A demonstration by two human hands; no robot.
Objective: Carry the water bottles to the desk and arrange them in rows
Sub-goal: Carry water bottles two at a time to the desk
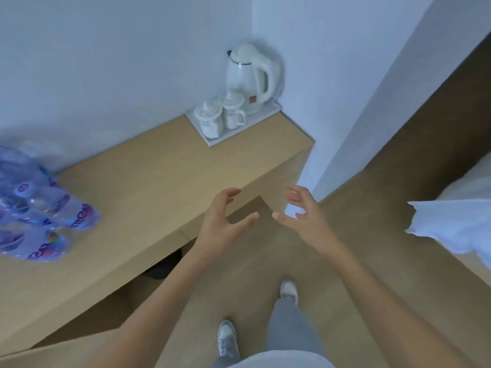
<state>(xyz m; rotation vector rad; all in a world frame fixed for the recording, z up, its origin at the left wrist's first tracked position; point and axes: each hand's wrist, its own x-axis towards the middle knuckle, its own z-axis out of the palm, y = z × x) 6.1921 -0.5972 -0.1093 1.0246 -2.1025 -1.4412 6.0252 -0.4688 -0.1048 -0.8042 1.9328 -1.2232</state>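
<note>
A plastic-wrapped pack of water bottles (39,208) with purple and blue labels lies on its side at the left end of the light wooden desk (159,179). My left hand (223,219) hovers at the desk's front edge, fingers spread and loosely curved, holding nothing. My right hand (303,211) hangs beside it over the floor, palm facing the left hand, also empty. Both hands are well to the right of the pack, and their thumbs nearly meet.
A white tray (212,140) at the desk's far right corner holds a white kettle (249,75) and two lidded mugs (220,115). White walls run behind the desk. A bed with white linen (457,224) sits at the right. My feet stand on the wooden floor (358,261).
</note>
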